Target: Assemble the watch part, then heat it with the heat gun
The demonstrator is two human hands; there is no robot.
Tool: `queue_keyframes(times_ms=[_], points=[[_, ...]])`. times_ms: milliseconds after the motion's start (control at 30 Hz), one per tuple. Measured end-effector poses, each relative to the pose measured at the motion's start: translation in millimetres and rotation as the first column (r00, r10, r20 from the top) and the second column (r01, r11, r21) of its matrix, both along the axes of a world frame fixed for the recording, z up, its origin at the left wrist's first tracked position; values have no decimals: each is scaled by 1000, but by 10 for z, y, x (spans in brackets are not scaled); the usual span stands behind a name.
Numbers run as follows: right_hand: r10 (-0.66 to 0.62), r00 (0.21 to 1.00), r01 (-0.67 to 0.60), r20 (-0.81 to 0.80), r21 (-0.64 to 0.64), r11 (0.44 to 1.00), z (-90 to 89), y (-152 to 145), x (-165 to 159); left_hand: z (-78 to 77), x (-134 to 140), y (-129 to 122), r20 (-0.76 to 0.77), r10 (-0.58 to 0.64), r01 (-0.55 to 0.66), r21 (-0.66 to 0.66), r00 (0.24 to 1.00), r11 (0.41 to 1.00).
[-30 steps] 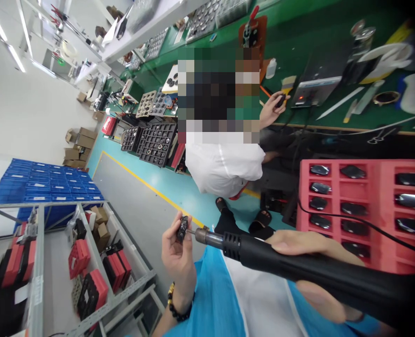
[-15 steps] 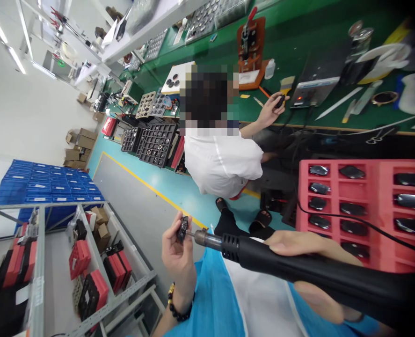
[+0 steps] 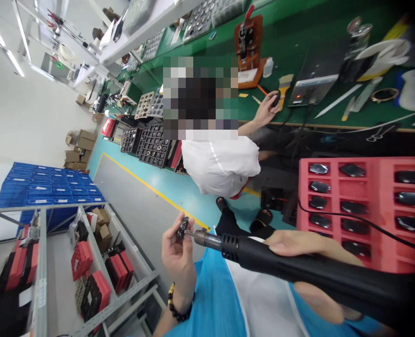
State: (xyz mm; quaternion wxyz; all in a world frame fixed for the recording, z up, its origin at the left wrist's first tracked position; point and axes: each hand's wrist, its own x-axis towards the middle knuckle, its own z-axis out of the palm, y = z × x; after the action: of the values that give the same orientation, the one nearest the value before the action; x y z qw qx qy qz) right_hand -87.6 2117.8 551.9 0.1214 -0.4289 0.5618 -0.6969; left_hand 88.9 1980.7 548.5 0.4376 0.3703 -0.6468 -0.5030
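Note:
Pinched between the fingertips of my left hand is a small, dark, glossy part, perhaps a watch case; its detail is too small to make out. My right hand is wrapped round the thick black handle of a hot-air gun, which lies nearly level across the lower right. The gun's thin metal nozzle points left, with its tip right at the part; whether they touch I cannot tell. Most of my right fingers are hidden beneath the handle.
A red foam tray holding dark glossy pieces is at the right, with a black cable across it. Ahead, a co-worker in a white shirt sits at a green bench. Metal shelving stands at the left.
My hands, the part and the hot-air gun keep almost the same places. The co-worker's head and hand have shifted slightly left.

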Motion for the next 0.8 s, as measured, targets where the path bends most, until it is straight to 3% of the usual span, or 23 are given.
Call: queue_keyframes(times_ms=[333,533,800], points=[[-119,992,119,-52,-11,993,59,-38,27,19,-27,6,6,38,-38,47,999,998],[-14,1000,13,-16,-37,999,43,-41,13,13,-19,-6,20,41,-42,30,999,999],[-18,1000,18,-18,-9,1000,21,-37,19,30,-24,-14,22,29,-29,13,999,999]])
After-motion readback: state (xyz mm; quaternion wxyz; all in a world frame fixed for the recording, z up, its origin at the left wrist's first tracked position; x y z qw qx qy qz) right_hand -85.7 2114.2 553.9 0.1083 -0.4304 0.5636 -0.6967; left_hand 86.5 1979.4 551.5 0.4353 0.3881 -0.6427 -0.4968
